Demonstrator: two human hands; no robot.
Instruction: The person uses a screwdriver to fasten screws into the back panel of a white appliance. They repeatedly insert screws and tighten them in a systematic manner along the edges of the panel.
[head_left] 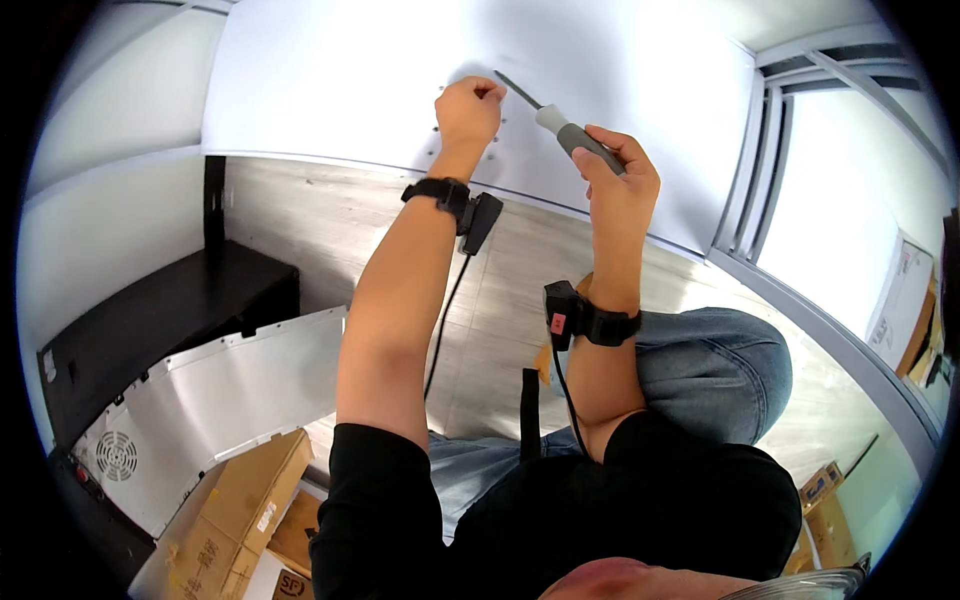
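Observation:
In my right hand (625, 180) I grip a screwdriver (552, 120) by its grey handle, and its dark shaft slants up and left. The tip comes near the fingers of my left hand (470, 112), with a small gap between them. Thumb and fingers of that left hand are pinched together; what they hold, if anything, is too small to make out. Several tiny dark pieces, perhaps screws (504, 121), lie scattered on the white tabletop (320, 85) around my left hand and wrist.
Black straps with small boxes and cables sit on both wrists. A metal frame (765, 170) borders the table's right side. Down left are a black cabinet (170, 310), a perforated silver panel (250, 385) and cardboard boxes (240, 510). Wood-look floor (310, 205) shows below the table edge.

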